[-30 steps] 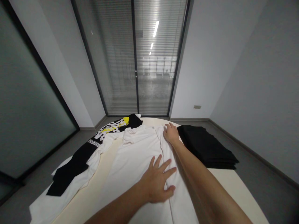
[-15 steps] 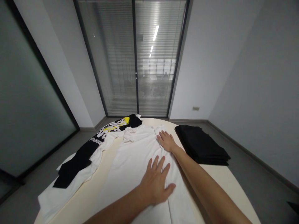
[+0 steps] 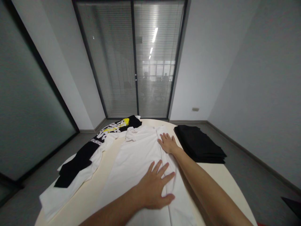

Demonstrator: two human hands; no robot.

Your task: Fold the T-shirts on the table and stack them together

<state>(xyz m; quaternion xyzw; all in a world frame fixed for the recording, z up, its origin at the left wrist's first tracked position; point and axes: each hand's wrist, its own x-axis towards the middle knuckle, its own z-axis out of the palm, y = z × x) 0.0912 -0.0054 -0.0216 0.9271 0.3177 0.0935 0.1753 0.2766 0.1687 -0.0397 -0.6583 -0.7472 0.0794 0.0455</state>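
A white T-shirt [image 3: 131, 166] lies spread on the table, its right side folded inward as a long strip. My left hand [image 3: 156, 186] rests flat on the shirt near the fold edge, palm down with fingers spread. Farther up, my right hand [image 3: 167, 143] lies on the folded strip near the shirt's far end, fingers stretched out. Neither hand grips anything. My forearms cover parts of the shirt's lower half.
The pale round-edged table [image 3: 225, 182] carries a neat stack of folded black garments [image 3: 199, 142] at right. Along its left edge lie a black printed shirt [image 3: 80, 160] and white clothing [image 3: 55, 199]. Beyond the table stands a glass partition with blinds [image 3: 113, 69].
My left hand has slid slightly toward me and turned a little, fingers still spread. The right hand stays on the folded strip. The view has shifted slightly.
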